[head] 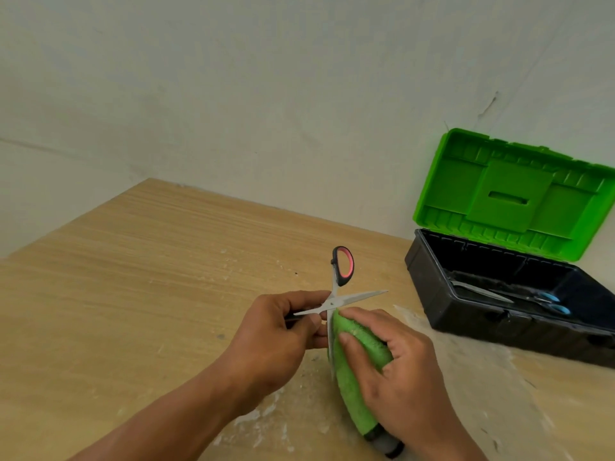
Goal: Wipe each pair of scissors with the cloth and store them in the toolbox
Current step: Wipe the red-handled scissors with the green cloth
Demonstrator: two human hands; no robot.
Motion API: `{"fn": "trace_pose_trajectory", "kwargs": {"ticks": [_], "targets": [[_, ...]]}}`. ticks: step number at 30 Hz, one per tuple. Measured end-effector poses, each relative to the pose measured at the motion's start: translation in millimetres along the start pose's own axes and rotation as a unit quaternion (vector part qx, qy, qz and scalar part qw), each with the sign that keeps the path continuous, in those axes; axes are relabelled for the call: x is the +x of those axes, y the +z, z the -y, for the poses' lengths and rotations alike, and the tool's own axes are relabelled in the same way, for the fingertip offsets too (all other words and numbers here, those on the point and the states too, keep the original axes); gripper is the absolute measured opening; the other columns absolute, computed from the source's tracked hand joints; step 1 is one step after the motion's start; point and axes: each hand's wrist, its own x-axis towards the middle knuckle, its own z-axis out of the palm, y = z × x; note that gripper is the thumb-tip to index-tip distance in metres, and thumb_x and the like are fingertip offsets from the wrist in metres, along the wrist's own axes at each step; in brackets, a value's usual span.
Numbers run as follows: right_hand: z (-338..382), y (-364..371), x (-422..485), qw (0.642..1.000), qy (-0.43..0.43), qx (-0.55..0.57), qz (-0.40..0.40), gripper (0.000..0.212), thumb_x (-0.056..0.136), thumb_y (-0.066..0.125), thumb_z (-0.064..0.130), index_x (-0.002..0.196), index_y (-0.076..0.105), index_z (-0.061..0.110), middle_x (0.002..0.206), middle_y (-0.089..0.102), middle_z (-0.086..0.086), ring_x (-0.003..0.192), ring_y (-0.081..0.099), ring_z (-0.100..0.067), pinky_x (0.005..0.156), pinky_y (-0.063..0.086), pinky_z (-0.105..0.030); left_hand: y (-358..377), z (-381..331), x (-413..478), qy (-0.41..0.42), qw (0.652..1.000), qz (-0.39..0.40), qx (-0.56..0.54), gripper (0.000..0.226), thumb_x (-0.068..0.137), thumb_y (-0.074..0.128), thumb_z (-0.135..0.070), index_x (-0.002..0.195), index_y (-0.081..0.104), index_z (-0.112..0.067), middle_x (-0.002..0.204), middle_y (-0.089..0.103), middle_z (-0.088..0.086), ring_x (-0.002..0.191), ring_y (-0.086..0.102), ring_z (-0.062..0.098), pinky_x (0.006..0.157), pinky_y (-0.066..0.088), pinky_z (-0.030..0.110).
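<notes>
My left hand (283, 331) grips one handle of a pair of black and pink scissors (339, 294), held spread wide above the table. One pink-lined handle loop points up and away; one blade points right toward the toolbox. My right hand (396, 371) holds a green cloth (352, 371) folded around the lower blade, thumb pressing on the cloth. The black toolbox (432, 294) with a raised green lid (512, 194) stands open at the right. Inside it lies a pair of blue-handled scissors (519, 296).
The wooden table (149, 277) meets a pale wall at the back and ends in an edge at the far left. White scuffs and flecks mark its surface near my hands. The toolbox sits against the wall at the right.
</notes>
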Motion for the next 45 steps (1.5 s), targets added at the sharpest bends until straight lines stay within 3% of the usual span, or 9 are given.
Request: {"fn": "trace_pose_trajectory", "kwargs": {"ticks": [3, 8, 12, 17, 21, 25, 29, 34, 45], "targets": [[-1, 0, 3, 0.999, -0.007, -0.007, -0.037, 0.018, 0.089, 0.076, 0.021, 0.107, 0.077, 0.019, 0.099, 0.074, 0.017, 0.092, 0.07, 0.0, 0.078, 0.054, -0.013, 3, 1, -2, 0.003, 1.0, 0.007, 0.014, 0.035, 0.097, 0.049, 0.006, 0.116, 0.071, -0.014, 0.099, 0.078, 0.004, 0.085, 0.076, 0.016, 0.079, 0.06, 0.026], [0, 1, 2, 0.997, -0.065, -0.016, 0.049, 0.023, 0.093, 0.065, 0.03, 0.106, 0.08, 0.019, 0.096, 0.072, 0.014, 0.086, 0.069, -0.001, 0.071, 0.057, -0.025, -2, 2, 2, -0.009, 1.0, -0.006, 0.024, 0.035, 0.097, 0.049, 0.006, 0.113, 0.073, -0.013, 0.1, 0.077, 0.007, 0.086, 0.075, 0.02, 0.076, 0.06, 0.025], [4, 1, 5, 0.996, -0.074, -0.058, -0.004, 0.019, 0.097, 0.066, 0.027, 0.108, 0.079, 0.018, 0.096, 0.068, 0.01, 0.085, 0.066, -0.001, 0.07, 0.055, -0.021, 1, 3, 2, -0.003, 0.999, 0.003, 0.035, 0.034, 0.097, 0.051, 0.004, 0.113, 0.073, -0.015, 0.1, 0.076, 0.005, 0.089, 0.074, 0.021, 0.078, 0.061, 0.029], [0, 5, 2, 0.99, -0.084, -0.084, 0.072, 0.018, 0.095, 0.07, 0.019, 0.112, 0.076, 0.022, 0.092, 0.061, 0.01, 0.079, 0.061, -0.006, 0.063, 0.053, -0.029, 1, 4, 0, 0.013, 0.997, -0.006, 0.077, 0.033, 0.096, 0.052, 0.005, 0.114, 0.072, -0.015, 0.106, 0.07, 0.005, 0.093, 0.07, 0.023, 0.08, 0.062, 0.03], [2, 6, 7, 0.994, -0.066, -0.08, 0.029, 0.018, 0.096, 0.068, 0.019, 0.113, 0.076, 0.02, 0.096, 0.063, 0.01, 0.084, 0.063, -0.005, 0.068, 0.054, -0.026, 4, 3, 1, 0.03, 0.996, 0.0, 0.084, 0.033, 0.097, 0.05, 0.006, 0.115, 0.072, -0.012, 0.107, 0.067, 0.006, 0.095, 0.07, 0.02, 0.08, 0.061, 0.025], [3, 5, 4, 0.986, -0.091, -0.076, 0.12, 0.02, 0.098, 0.061, 0.029, 0.112, 0.076, 0.027, 0.089, 0.058, 0.014, 0.076, 0.058, -0.004, 0.06, 0.05, -0.028, -2, 4, 3, 0.009, 0.997, -0.015, 0.071, 0.033, 0.097, 0.051, 0.005, 0.116, 0.072, -0.012, 0.105, 0.071, 0.006, 0.093, 0.071, 0.027, 0.072, 0.061, 0.024], [3, 3, 9, 0.993, -0.075, -0.073, 0.048, 0.018, 0.098, 0.065, 0.023, 0.111, 0.077, 0.02, 0.095, 0.064, 0.012, 0.084, 0.063, -0.003, 0.068, 0.053, -0.024, 0, 1, 2, 0.0, 0.998, -0.007, 0.057, 0.035, 0.097, 0.052, 0.003, 0.103, 0.074, -0.023, 0.095, 0.076, 0.005, 0.092, 0.07, 0.032, 0.073, 0.062, 0.027], [5, 1, 2, 0.982, -0.108, -0.056, 0.143, 0.023, 0.098, 0.06, 0.031, 0.111, 0.077, 0.023, 0.093, 0.061, 0.013, 0.079, 0.059, -0.001, 0.062, 0.05, -0.023, -7, 5, 8, -0.008, 0.998, -0.047, 0.032, 0.031, 0.096, 0.053, 0.005, 0.112, 0.074, -0.011, 0.095, 0.076, 0.009, 0.076, 0.069, 0.018, 0.067, 0.06, 0.024], [3, 0, 2, 0.983, -0.091, -0.05, 0.148, 0.023, 0.098, 0.058, 0.034, 0.11, 0.076, 0.026, 0.097, 0.062, 0.015, 0.085, 0.062, -0.003, 0.067, 0.053, -0.027, -7, 10, 14, -0.023, 0.997, -0.069, -0.033, 0.027, 0.096, 0.051, 0.007, 0.116, 0.069, -0.001, 0.099, 0.072, 0.018, 0.075, 0.07, 0.018, 0.066, 0.059, 0.023]]}}
